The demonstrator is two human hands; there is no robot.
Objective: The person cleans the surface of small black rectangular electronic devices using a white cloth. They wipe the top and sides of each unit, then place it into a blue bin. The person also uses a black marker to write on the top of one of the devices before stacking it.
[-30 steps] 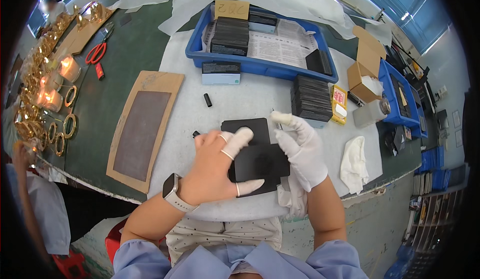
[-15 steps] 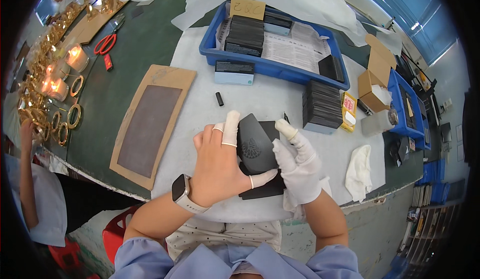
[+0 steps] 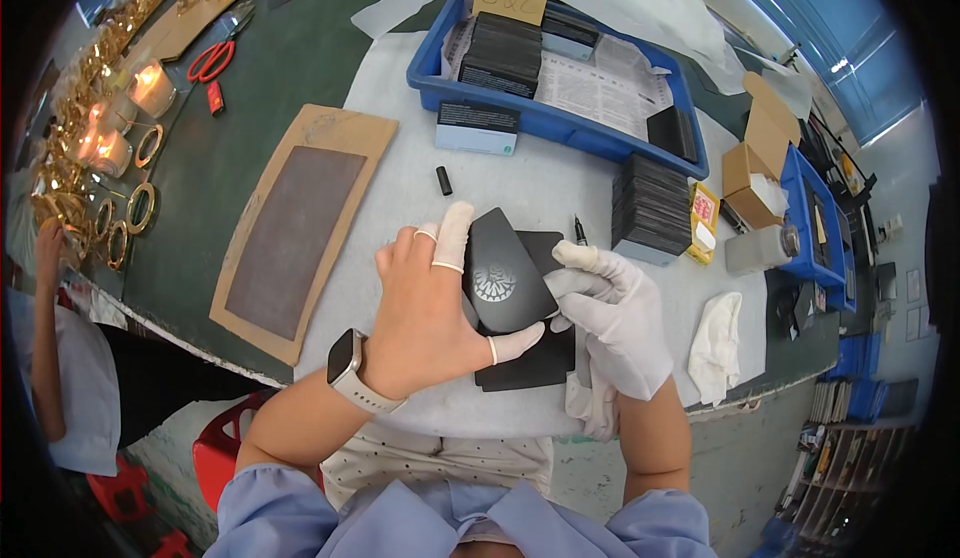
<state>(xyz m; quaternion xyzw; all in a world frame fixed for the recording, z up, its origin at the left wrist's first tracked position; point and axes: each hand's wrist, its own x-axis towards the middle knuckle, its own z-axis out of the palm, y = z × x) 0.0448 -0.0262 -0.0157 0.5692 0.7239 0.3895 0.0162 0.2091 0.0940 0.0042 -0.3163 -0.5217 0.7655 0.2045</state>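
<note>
My left hand (image 3: 425, 308) and gloved right hand (image 3: 615, 308) grip a glossy black rounded case (image 3: 505, 273), silver emblem at its 6 o'clock; tilted above a black mat (image 3: 535, 363).

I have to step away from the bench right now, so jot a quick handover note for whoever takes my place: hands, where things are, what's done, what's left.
Left hand, bare with white finger cots, holds the black rounded card with a pale round emblem, tilted up off the table.
Right hand, in a white glove, steadies the card's right edge.
Under them a flat black sheet lies on the white mat.
A stack of black cards stands to the right; more sit in the blue plastic tray.
Done: one card picked up.
Left: cannot tell from this view.
</note>
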